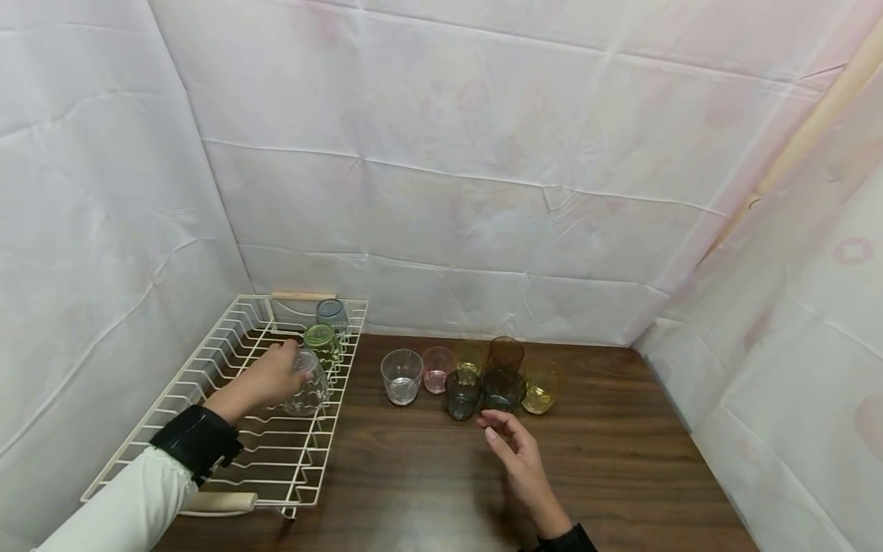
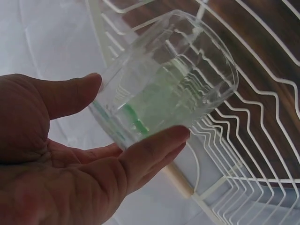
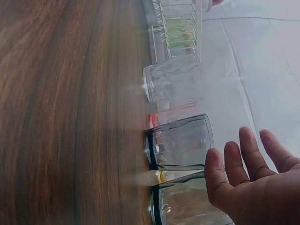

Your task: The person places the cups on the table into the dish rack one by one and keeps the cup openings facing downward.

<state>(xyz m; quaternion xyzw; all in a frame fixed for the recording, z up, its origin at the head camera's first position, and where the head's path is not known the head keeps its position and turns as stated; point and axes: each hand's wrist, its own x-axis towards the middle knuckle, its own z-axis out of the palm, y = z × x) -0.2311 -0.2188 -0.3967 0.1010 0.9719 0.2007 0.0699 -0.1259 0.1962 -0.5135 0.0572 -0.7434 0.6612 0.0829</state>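
Clear glass sits in your left hand, thumb and fingers curved round its base end, white wire rack below. Your right hand empty, fingers loosely bent and parted, dark glass just beyond fingertips; contact unclear.

Smooth glassy tumbler, coated-wire rack, satiny wood-grain tabletop, creased sheeting

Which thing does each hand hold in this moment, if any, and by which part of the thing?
The left hand holds a clear glass by its sides, near the base. The right hand holds nothing.
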